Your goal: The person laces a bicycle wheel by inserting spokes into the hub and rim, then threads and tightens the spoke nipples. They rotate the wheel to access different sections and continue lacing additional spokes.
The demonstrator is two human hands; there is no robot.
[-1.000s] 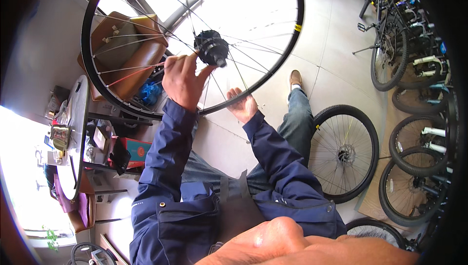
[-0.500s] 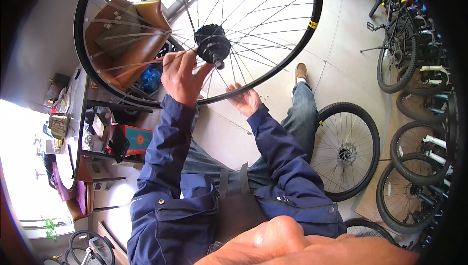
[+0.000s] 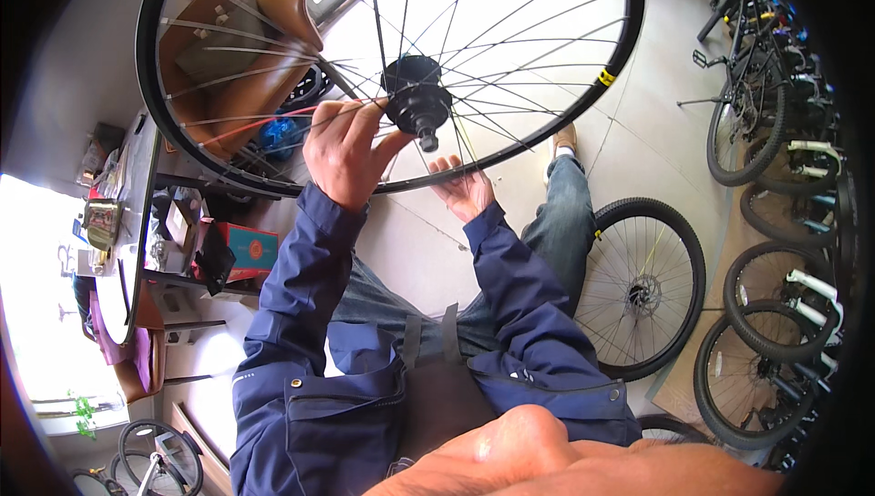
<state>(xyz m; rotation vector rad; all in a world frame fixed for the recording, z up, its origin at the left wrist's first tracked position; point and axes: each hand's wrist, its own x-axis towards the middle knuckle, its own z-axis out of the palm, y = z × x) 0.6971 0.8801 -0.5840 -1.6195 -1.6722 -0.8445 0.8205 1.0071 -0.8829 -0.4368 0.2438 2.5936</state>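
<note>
A bare bicycle wheel rim (image 3: 635, 17), black with a yellow label, is held up tilted in front of me, with no tyre on it. Thin spokes run to its black hub (image 3: 418, 93), whose axle end points toward me. My left hand (image 3: 346, 151) is closed on the wheel at the spokes beside the hub, thumb and fingertips near the hub's edge; exactly what they pinch is partly hidden. One spoke leading to this hand looks red. Palm up below the hub, my right hand (image 3: 463, 190) has its fingers apart at the near side of the rim, which crosses over them.
A tyred wheel (image 3: 643, 291) with a disc rotor stands beside my right leg. Bikes and wheels (image 3: 761, 373) line the right side. At left are a cluttered table (image 3: 137, 213), a red-and-teal box (image 3: 251, 253) and a brown leather chair (image 3: 283, 17).
The wheel has shifted to the right and slightly nearer, its hub and yellow label moving with it. My left hand stays at the hub, and my right hand stays below the rim.
</note>
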